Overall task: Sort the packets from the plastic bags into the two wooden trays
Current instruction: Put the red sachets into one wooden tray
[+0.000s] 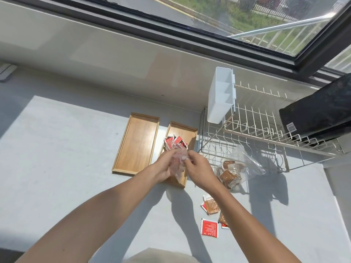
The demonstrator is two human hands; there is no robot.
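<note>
Both hands, left hand [163,168] and right hand [199,168], hold a clear bag [177,162] over the right tray [182,133]. Red packets [174,142] lie just past the fingers.

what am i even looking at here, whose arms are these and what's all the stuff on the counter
There is no machine here: a camera worn on a person's head looks down at their own bare arms. Both hands, the left hand and the right hand, grip a crumpled clear plastic bag over the right wooden tray, which already holds red packets. The left wooden tray has nothing in it. On the grey counter, a second clear bag of brown packets lies beside a wire dish rack. A few loose packets lie nearer the person. A window runs along the top.
</note>
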